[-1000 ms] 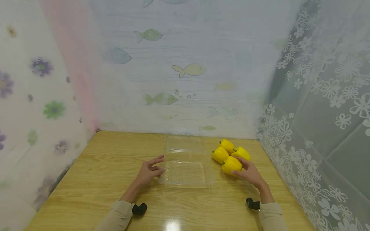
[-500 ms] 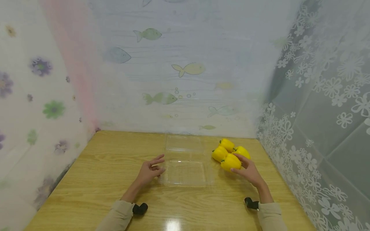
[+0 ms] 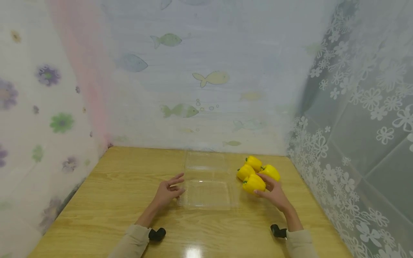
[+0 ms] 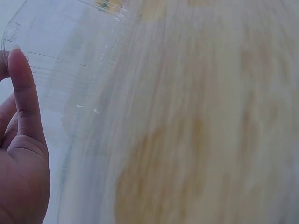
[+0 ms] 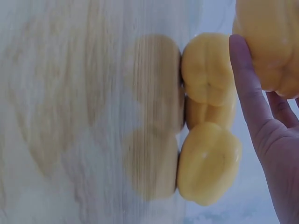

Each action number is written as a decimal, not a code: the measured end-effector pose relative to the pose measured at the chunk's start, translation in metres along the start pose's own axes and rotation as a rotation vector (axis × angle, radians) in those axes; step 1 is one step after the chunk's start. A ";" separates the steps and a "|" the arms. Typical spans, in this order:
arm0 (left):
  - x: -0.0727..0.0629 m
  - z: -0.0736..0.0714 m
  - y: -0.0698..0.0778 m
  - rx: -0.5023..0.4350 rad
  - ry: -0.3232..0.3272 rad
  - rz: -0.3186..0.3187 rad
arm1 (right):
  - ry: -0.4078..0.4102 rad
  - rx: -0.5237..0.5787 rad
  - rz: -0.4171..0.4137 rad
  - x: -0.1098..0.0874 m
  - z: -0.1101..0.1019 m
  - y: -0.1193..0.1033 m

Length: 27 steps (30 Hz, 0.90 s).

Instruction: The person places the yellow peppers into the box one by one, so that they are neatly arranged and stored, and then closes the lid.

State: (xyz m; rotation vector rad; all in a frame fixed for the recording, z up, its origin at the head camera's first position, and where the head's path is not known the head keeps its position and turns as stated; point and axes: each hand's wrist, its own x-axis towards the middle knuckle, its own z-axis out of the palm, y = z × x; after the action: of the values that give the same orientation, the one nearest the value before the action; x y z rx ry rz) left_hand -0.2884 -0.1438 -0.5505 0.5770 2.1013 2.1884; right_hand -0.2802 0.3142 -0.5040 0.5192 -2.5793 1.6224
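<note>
My right hand (image 3: 275, 193) holds a yellow bell pepper (image 3: 253, 184) between thumb and fingers. In the right wrist view that bell pepper (image 5: 271, 42) is raised off the table, above the others. Behind it three more yellow peppers (image 3: 246, 172) sit close together on the table. A clear plastic clamshell container (image 3: 208, 208) lies with its lid (image 3: 206, 157) folded back, away from me. At the container's left edge is my left hand (image 3: 164, 193), fingers spread apart. The left wrist view shows one fingertip (image 4: 19, 58) right at the clear rim.
The wood-grain table (image 3: 129, 190) ends at a fish-print curtain (image 3: 209, 107) behind. Floral sheets hang on both sides, the right one (image 3: 358, 143) over grey tiles. A black wrist camera (image 3: 157, 234) is on the left wrist and another black camera (image 3: 278, 231) on the right.
My right hand has carried the held pepper a little to the left, away from the other peppers. The left hand and the container have stayed in place.
</note>
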 end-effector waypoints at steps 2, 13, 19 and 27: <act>-0.001 0.000 0.000 -0.006 0.002 -0.004 | -0.008 0.002 -0.010 -0.001 0.003 0.000; -0.001 0.001 -0.001 -0.025 0.011 0.007 | -0.011 0.017 -0.089 0.004 0.015 -0.006; -0.001 0.003 -0.002 -0.024 0.026 -0.001 | -0.031 0.112 -0.132 0.005 0.022 -0.007; -0.001 0.004 -0.004 -0.054 0.039 -0.006 | -0.053 0.173 -0.142 0.007 0.031 -0.013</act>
State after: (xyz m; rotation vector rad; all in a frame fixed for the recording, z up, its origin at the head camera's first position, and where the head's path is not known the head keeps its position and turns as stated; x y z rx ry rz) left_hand -0.2869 -0.1398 -0.5552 0.5274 2.0517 2.2633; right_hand -0.2792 0.2800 -0.5051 0.7477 -2.3870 1.8149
